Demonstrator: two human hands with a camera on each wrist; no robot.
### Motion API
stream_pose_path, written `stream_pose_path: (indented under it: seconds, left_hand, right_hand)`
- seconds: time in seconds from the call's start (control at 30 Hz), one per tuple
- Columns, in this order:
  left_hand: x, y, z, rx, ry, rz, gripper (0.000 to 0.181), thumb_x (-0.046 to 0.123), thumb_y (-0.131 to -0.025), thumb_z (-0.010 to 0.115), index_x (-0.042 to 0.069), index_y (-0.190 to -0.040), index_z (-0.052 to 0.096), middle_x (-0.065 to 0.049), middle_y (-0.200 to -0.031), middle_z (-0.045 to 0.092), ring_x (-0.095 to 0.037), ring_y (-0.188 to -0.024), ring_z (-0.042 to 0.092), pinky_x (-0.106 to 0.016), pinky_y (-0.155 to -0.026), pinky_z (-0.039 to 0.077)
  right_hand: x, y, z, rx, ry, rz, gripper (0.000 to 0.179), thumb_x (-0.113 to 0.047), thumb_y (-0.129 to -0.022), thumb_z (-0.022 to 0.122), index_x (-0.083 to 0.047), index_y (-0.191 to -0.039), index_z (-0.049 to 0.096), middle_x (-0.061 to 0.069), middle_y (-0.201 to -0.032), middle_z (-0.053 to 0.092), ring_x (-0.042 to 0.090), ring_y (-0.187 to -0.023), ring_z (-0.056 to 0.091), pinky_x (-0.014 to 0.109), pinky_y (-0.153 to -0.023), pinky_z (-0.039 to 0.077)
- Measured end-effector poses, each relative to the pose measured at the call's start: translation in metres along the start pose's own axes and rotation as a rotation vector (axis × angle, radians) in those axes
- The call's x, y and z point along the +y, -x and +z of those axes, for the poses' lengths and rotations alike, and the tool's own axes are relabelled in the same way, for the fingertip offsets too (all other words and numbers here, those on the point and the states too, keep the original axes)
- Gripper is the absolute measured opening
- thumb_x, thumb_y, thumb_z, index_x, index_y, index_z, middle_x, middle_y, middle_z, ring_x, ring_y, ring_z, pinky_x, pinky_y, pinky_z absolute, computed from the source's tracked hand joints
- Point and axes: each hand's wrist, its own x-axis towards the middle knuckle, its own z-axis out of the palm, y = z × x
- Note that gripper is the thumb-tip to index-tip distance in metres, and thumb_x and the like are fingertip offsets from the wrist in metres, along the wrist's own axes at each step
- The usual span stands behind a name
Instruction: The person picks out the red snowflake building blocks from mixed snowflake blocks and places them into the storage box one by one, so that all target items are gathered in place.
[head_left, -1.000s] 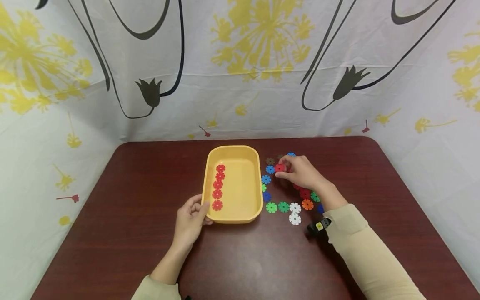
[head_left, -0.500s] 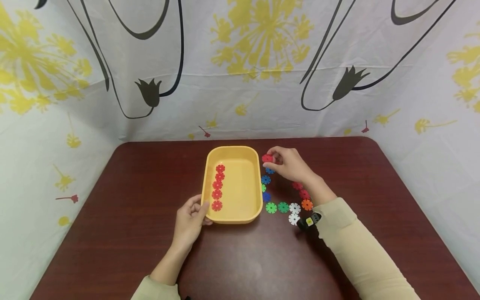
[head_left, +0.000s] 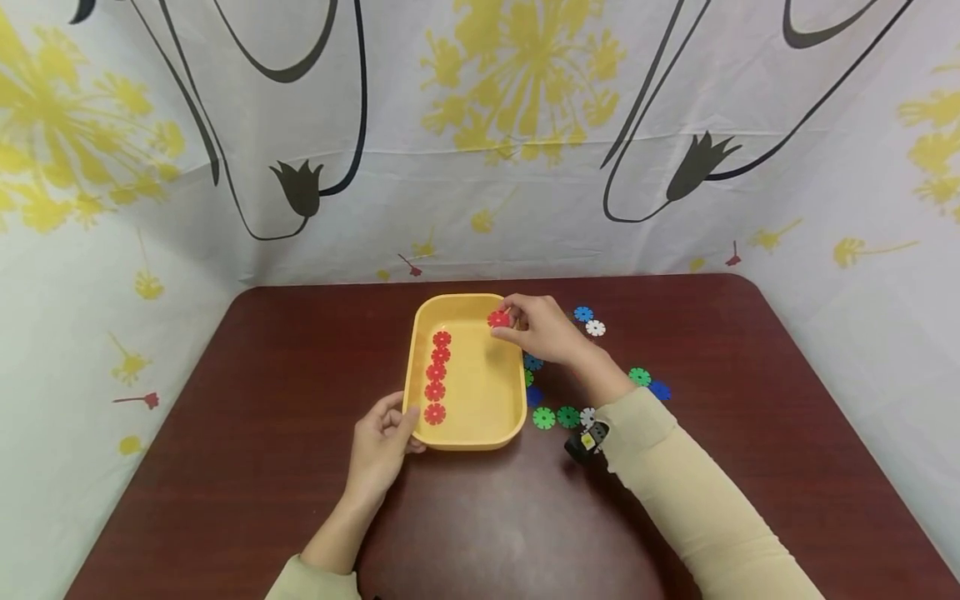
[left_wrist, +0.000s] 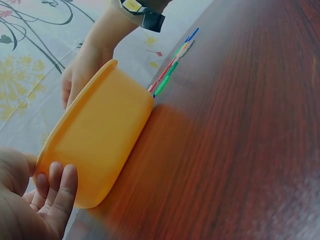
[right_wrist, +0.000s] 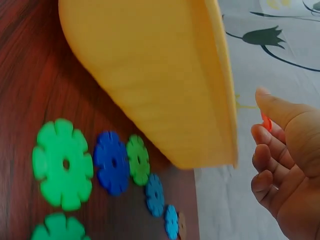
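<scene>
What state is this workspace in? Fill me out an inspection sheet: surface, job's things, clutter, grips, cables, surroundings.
Surface: dark red-brown table, shiny toward the front.
Job's things: yellow tray with five red discs in a row; loose discs, including blue, green and white, to its right.
Clutter: nothing seen.
Grips: left grip holds the tray's near left corner; right grip pinches another red disc above its far right corner.
Cables: nothing seen.
Surroundings: flower-print cloth behind and at both sides.
</scene>
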Motion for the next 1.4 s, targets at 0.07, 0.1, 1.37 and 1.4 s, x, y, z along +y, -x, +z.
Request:
stream_pose_path:
  seconds: [0.07, 0.1, 1.37, 1.4]
  left_hand:
    - [-0.001, 0.0, 0.0, -0.001, -0.002, -0.002, 0.042, 0.01, -0.1, 0.065, -0.005, -0.138, 0.053, -0.029, -0.086, 0.062, -0.016, -0.06, 0.067, -0.033, -0.06, 0.063]
    - [-0.001, 0.0, 0.0, -0.001, -0.002, -0.003, 0.042, 0.01, -0.1, 0.065, -0.005, -0.138, 0.053, -0.028, -0.086, 0.062, -0.016, -0.06, 0.067, -0.033, -0.06, 0.063]
    - [-0.001, 0.0, 0.0, 0.002, -0.01, -0.002, 0.042, 0.01, -0.1, 0.065, -0.006, -0.137, 0.054, -0.025, -0.083, 0.062, -0.016, -0.06, 0.067, -0.033, -0.06, 0.063]
    - [-0.001, -0.001, 0.0, 0.002, -0.009, -0.001, 0.042, 0.01, -0.1, 0.065, -0.006, -0.137, 0.054, -0.026, -0.083, 0.062, -0.016, -0.06, 0.067, -0.033, -0.06, 0.063]
  right_hand:
    - [-0.001, -0.002, 0.005, -0.005, 0.003, -0.005, 0.035, -0.023, -0.093, 0.077, -0.002, -0.118, 0.067, 0.006, -0.089, 0.066, 0.017, -0.07, 0.057, 0.031, -0.062, 0.052]
    - [-0.002, -0.003, 0.008, -0.006, 0.004, -0.007, 0.034, -0.022, -0.093, 0.077, -0.002, -0.118, 0.067, 0.007, -0.089, 0.067, 0.017, -0.07, 0.057, 0.031, -0.062, 0.052]
    - [-0.022, -0.04, 0.051, -0.131, 0.101, 0.016, 0.031, -0.022, -0.094, 0.076, -0.003, -0.116, 0.066, 0.008, -0.094, 0.069, 0.018, -0.08, 0.064, 0.031, -0.071, 0.055]
    - [-0.022, -0.041, 0.051, -0.133, 0.114, 0.019, 0.032, -0.023, -0.094, 0.076, -0.003, -0.117, 0.066, 0.007, -0.094, 0.069, 0.018, -0.08, 0.064, 0.031, -0.071, 0.055]
